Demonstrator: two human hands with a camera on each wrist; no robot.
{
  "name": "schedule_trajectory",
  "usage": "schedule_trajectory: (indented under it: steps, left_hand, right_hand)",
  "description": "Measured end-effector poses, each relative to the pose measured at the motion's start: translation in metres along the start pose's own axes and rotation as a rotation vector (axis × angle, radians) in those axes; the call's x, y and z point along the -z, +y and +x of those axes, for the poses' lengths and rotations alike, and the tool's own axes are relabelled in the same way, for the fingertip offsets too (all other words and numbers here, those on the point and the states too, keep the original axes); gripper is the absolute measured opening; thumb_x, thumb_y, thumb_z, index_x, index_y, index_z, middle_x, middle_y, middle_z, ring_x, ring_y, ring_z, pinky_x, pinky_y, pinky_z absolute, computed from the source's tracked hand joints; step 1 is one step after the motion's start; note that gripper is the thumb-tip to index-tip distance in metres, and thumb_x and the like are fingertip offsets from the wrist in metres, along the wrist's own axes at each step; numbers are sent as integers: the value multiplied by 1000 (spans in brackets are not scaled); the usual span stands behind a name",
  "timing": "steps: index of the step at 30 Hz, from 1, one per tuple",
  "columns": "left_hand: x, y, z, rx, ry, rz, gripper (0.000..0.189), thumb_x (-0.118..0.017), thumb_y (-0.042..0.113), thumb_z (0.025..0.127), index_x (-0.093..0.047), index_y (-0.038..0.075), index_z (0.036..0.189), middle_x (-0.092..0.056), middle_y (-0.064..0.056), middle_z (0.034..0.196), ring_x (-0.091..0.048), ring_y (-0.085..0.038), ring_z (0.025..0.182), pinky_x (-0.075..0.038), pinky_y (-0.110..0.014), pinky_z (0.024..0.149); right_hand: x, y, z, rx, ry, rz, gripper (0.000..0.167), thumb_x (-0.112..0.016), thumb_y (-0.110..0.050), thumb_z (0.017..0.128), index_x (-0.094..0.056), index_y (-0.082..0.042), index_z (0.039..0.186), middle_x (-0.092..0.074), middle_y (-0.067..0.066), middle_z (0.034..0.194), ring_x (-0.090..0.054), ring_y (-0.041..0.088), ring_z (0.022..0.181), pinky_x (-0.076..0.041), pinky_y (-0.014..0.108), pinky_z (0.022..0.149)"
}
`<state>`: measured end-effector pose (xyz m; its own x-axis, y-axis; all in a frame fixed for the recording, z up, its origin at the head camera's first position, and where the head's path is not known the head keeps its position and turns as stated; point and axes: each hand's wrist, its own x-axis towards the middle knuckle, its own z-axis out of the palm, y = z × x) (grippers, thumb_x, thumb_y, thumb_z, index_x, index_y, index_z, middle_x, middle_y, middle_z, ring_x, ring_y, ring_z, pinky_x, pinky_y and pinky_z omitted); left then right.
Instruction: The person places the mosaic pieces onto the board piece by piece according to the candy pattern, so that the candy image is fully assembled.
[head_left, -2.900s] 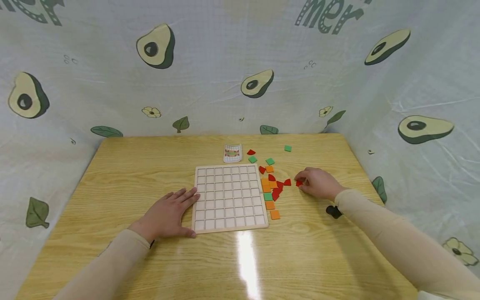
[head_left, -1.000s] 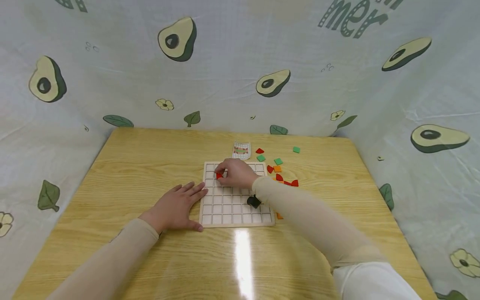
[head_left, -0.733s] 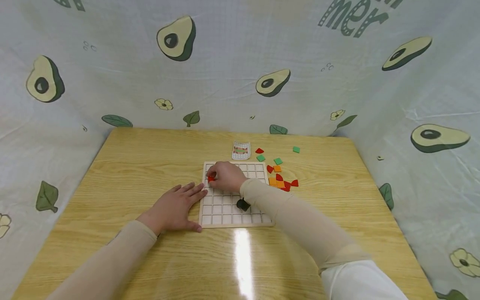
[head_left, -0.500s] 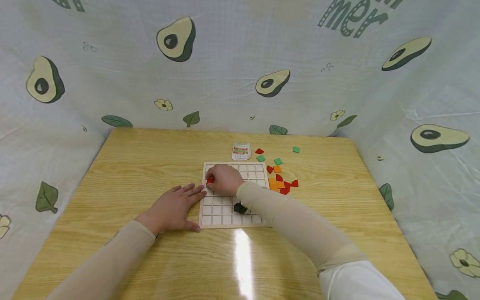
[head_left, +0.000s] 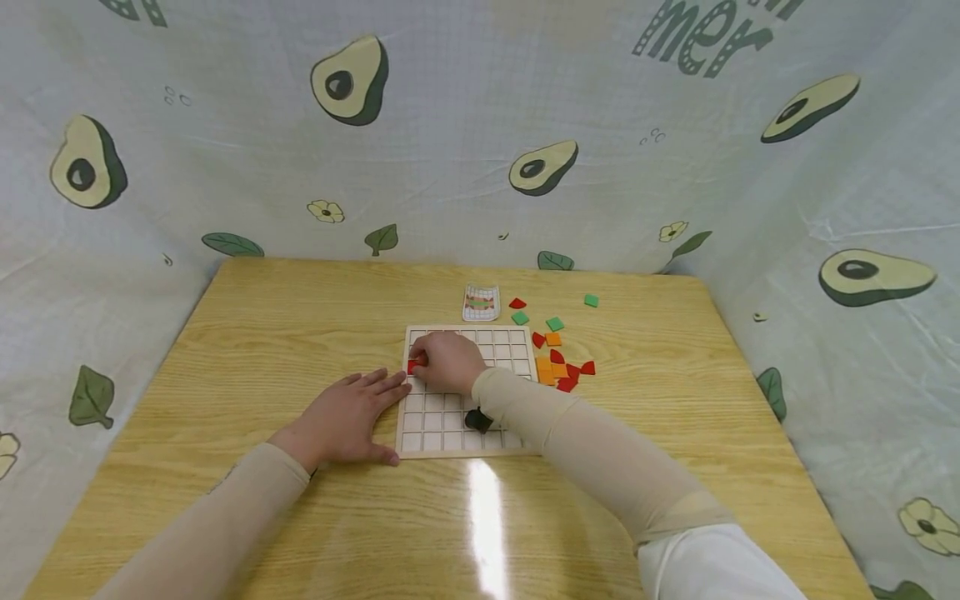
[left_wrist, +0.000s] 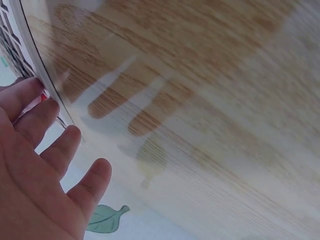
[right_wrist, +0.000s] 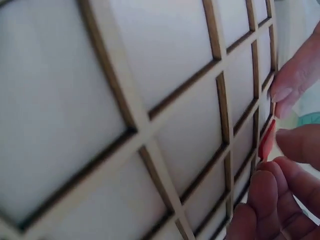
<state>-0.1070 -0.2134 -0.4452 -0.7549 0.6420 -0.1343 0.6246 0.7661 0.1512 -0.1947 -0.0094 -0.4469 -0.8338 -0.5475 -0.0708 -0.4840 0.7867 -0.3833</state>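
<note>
In the head view a pale wooden board [head_left: 442, 442] with a grid of square recesses lies on the table. My right hand [head_left: 450, 362] reaches over it and pinches a small red piece [head_left: 412, 367] at a cell in the leftmost column, in the upper half. The right wrist view shows the red piece [right_wrist: 267, 142] tilted at the cell, with fingertips on both sides of it. My left hand [head_left: 348, 421] rests with spread fingers against the board's left edge. The left wrist view shows its fingers [left_wrist: 60, 150] at the rim.
Right of the board lie red quarter-circle pieces [head_left: 567, 384], orange squares [head_left: 544, 371] and green squares [head_left: 555, 323]. A small printed pattern card [head_left: 481, 303] lies behind the board. The wooden table [head_left: 300, 317] meets a patterned cloth backdrop [head_left: 427, 167].
My right hand picked up a red piece from the right side, carried it left across the board and lowered it to the left column. My left hand stayed at the board's left edge.
</note>
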Motion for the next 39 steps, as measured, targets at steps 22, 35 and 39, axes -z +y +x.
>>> schedule_trajectory:
  steps: [22,35,39]
  left_hand:
    - [3,12,-1,68,-46,-37,99,-75,67,73,-48,9,149,-39,-10,156,-34,-36,142,-32,-56,110]
    - [6,14,1,68,-43,-36,99,-76,66,73,-47,9,149,-38,-9,156,-34,-36,142,-32,-54,111]
    - [6,14,2,63,-38,-31,100,-76,67,73,-47,9,150,-38,-9,156,-34,-36,142,-32,-54,111]
  right_hand:
    - [87,203,-151,-119,-26,16,30,-73,-10,87,-71,-6,117,-67,6,109,-54,14,71,-50,32,68]
    - [77,214,-163,-56,-5,-24,24,-74,-10,87,-73,-10,111,-64,3,104,-51,13,71,-47,32,68]
    - [76,213,-163,-53,2,-44,22,-75,-11,86,-75,-12,109,-63,2,102,-51,13,72,-48,31,69]
